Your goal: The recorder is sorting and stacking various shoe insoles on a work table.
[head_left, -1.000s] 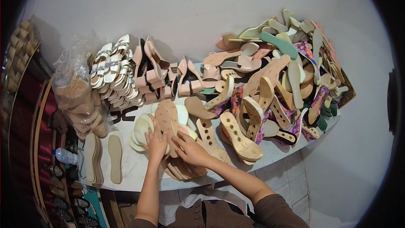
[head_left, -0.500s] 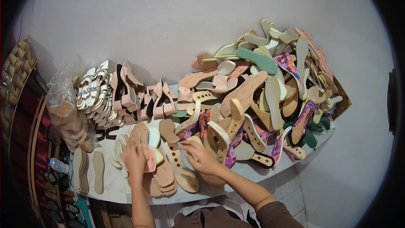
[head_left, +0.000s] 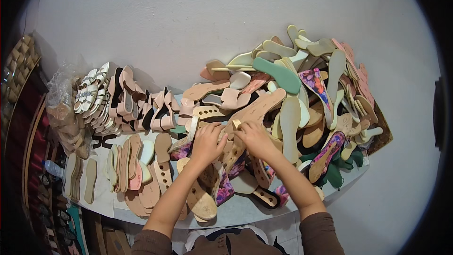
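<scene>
Both my hands reach into the heap of shoe soles on the table. My right hand [head_left: 255,137] has its fingers closed at the upper end of a tan sole [head_left: 234,152] that stands up out of the pile. Close by on the left, my left hand [head_left: 207,144] is bent over the same spot, its fingers curled against the sole's other side; its grip is partly hidden. Beside my left hand lies a cream sole with a row of holes [head_left: 210,112]. A wide tan insole [head_left: 259,106] rests just beyond my hands. Flower-patterned wedge pieces [head_left: 225,190] show below them.
White strapped sandals [head_left: 93,92] and pink sandals [head_left: 125,97] stand at the back left beside a clear plastic bag [head_left: 61,108]. Thin insoles [head_left: 90,182] lie at the left end. A green sole [head_left: 277,74] tops the heap; a white wall rises behind.
My left hand has left the insole stack on the left and moved right into the heap. My right hand has moved further in, to the standing sole. The view has shifted slightly right.
</scene>
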Demonstrator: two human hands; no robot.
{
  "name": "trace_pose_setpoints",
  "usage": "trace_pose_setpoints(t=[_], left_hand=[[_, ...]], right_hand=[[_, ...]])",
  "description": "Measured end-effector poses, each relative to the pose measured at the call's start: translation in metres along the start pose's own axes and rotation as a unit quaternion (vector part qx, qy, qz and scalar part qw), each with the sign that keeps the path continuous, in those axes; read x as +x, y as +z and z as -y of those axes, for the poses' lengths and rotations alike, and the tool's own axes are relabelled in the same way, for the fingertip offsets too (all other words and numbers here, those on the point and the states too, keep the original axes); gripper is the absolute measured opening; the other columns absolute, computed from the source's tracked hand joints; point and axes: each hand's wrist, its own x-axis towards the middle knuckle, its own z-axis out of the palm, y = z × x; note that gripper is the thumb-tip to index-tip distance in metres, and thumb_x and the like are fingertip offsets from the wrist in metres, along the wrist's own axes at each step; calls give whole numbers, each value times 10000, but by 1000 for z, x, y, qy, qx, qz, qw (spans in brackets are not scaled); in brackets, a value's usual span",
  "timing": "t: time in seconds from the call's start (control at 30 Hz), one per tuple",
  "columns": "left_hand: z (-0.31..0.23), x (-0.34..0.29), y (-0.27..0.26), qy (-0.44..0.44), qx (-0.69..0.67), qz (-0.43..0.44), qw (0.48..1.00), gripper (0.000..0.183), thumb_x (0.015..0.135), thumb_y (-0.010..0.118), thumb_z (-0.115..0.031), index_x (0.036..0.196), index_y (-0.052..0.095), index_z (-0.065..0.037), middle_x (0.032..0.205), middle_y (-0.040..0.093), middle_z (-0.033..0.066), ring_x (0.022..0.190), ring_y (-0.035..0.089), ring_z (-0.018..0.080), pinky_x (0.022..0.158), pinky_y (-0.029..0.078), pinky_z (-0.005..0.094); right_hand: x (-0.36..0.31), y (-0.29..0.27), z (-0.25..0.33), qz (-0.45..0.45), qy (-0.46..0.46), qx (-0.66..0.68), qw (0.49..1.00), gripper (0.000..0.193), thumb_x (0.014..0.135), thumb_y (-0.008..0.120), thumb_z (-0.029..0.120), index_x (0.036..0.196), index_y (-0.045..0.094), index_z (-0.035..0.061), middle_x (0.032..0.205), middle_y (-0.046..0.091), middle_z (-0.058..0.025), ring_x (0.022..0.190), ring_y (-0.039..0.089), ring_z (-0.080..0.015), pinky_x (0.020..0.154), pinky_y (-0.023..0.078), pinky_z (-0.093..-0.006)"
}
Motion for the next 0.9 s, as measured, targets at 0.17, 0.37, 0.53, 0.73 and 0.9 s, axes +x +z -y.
trace_pose_setpoints(t=[0.17,0.37,0.53,0.73,0.9], left_hand=[[3,25,15,-31,5,41,999,289,822,540,-244,1015,582,-34,1003,570,144,910,551,325,802,432,393],[12,58,34,-55,-22,90,994,306,826,527,-264,1013,574,-26,1001,575,150,890,565,329,784,449,400],[15,81,55,-65,-25,123,990,312,823,528,-271,1025,579,-38,988,582,161,890,567,329,775,456,394],[24,93,66,-90,-44,179,979,355,840,514,-275,1053,575,3,1025,580,173,944,560,312,823,441,366],[39,95,67,-124,-94,181,971,333,833,521,-255,1035,574,5,1011,575,191,926,565,319,808,447,367]], right_hand=[[7,-9,-43,8,-37,-71,997,441,747,541,145,1184,484,121,1113,509,-126,1131,420,-315,960,318,-453],[40,-14,-98,153,28,-122,980,647,715,602,183,1310,350,148,1296,390,-140,1247,310,-323,1033,223,-495],[72,-14,-120,358,81,-207,907,1024,504,776,455,1368,280,218,1392,276,-139,1310,208,-315,1062,137,-511],[86,-9,-138,356,88,-172,914,933,464,790,473,1234,391,128,1255,398,-150,1202,334,-321,989,251,-478],[89,-3,-148,362,95,-135,917,868,424,803,491,1100,502,38,1119,521,-160,1095,460,-327,916,364,-444]])
